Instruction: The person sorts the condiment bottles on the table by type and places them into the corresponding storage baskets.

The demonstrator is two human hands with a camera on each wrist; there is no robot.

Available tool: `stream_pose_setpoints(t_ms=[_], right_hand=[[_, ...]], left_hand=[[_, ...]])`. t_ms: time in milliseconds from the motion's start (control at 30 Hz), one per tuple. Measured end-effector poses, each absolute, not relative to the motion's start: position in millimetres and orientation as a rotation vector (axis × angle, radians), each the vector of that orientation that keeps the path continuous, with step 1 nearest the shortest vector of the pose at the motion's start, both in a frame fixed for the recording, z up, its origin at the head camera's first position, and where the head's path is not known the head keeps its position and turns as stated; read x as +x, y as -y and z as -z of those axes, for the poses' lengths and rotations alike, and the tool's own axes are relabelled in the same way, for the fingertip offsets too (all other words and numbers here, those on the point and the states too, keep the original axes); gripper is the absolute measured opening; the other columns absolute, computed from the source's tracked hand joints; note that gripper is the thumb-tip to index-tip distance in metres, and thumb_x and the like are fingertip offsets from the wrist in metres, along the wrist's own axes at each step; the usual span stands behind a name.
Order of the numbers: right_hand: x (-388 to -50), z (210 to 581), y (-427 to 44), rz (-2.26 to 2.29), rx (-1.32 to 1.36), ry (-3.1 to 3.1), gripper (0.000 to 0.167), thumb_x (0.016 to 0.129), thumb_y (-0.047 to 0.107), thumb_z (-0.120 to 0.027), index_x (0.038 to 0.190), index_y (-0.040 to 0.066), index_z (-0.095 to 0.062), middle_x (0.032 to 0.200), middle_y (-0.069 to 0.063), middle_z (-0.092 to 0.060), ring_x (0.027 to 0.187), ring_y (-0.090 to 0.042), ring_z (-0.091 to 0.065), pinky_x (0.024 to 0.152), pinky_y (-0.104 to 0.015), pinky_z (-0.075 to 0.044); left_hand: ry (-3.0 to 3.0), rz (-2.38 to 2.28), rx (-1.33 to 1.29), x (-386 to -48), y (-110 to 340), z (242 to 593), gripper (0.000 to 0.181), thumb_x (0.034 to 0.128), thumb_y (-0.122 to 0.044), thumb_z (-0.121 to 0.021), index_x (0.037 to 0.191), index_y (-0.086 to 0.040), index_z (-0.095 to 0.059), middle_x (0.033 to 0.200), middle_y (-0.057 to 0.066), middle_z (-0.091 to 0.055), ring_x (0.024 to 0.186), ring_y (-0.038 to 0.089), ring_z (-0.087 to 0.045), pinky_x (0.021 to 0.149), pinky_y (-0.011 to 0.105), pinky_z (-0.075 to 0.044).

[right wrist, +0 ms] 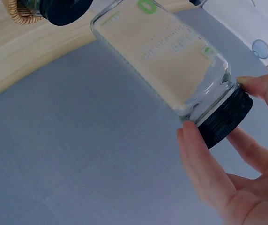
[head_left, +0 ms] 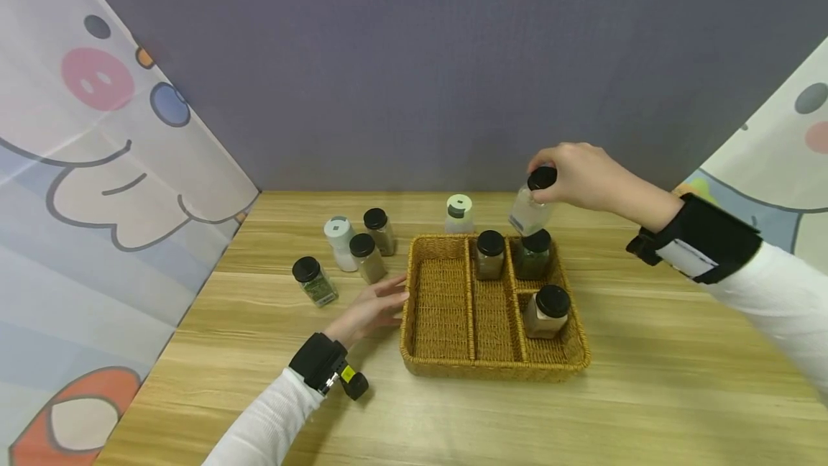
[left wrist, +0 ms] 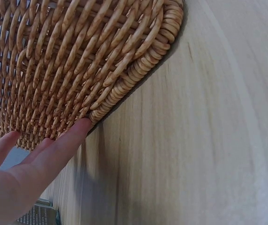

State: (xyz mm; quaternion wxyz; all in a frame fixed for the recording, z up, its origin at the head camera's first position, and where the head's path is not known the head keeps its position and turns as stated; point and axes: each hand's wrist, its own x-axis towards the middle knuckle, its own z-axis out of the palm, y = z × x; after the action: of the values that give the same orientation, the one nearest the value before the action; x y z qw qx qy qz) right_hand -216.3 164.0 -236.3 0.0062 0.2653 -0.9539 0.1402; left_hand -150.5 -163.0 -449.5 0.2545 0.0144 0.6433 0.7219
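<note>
In the head view my right hand (head_left: 578, 175) pinches the black lid of a clear jar (head_left: 529, 211) and holds it tilted above the back right of the wicker basket (head_left: 494, 371). The right wrist view shows fingers and thumb around the lid of this jar (right wrist: 160, 54), with pale contents inside. My left hand (head_left: 371, 309) touches the basket's left side with extended fingers; in the left wrist view the fingertips of this hand (left wrist: 35, 171) rest against the weave (left wrist: 78, 61). Inside the basket stand a jar (head_left: 489, 256) in the middle compartment, a green jar (head_left: 533, 256) at back right and another jar (head_left: 546, 313) at front right.
Left of the basket stand a green jar (head_left: 315, 282), two black-lidded jars (head_left: 367, 259) (head_left: 379, 231) and a white-lidded bottle (head_left: 341, 243). Another white-lidded bottle (head_left: 459, 214) is behind the basket. A grey wall (head_left: 414, 70) rises at the table's back edge.
</note>
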Motion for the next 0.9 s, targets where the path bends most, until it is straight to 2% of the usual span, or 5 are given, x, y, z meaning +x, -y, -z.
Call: stream_pose_setpoints(t_ms=[233, 700, 900], right_hand=[[-197, 230, -171, -0.429, 0.766, 2.983, 0.033, 0.076, 0.023, -0.067, 0.103, 0.005, -0.062, 0.086, -0.012, -0.058, 0.066, -0.02, -0.048, 0.049, -0.029, -0.035], [-155, 229, -185, -0.347, 0.693, 2.975, 0.039, 0.073, 0.031, -0.068, 0.104, 0.009, -0.062, 0.088, -0.009, -0.058, 0.066, -0.018, -0.05, 0.048, -0.027, -0.037], [-137, 237, -190, -0.308, 0.728, 2.889, 0.032, 0.07, 0.033, -0.07, 0.096, 0.016, -0.063, 0.08, -0.002, -0.056, 0.058, -0.012, -0.046, 0.043, -0.023, -0.034]], left_hand=[[-1.729, -1.969, 0.041, -152, 162, 450, 0.064, 0.0874, -0.013, -0.053, 0.14, -0.002, -0.019, 0.136, 0.028, -0.027, 0.121, 0.042, -0.034, 0.094, 0.052, -0.037], [-1.717, -1.977, 0.054, -153, 164, 448, 0.064, 0.0867, -0.013, -0.053, 0.14, -0.003, -0.018, 0.136, 0.027, -0.027, 0.121, 0.041, -0.033, 0.094, 0.052, -0.036], [-1.71, -1.975, 0.058, -154, 164, 450, 0.063, 0.0872, -0.011, -0.051, 0.14, -0.002, -0.017, 0.137, 0.027, -0.027, 0.122, 0.042, -0.032, 0.095, 0.052, -0.036]])
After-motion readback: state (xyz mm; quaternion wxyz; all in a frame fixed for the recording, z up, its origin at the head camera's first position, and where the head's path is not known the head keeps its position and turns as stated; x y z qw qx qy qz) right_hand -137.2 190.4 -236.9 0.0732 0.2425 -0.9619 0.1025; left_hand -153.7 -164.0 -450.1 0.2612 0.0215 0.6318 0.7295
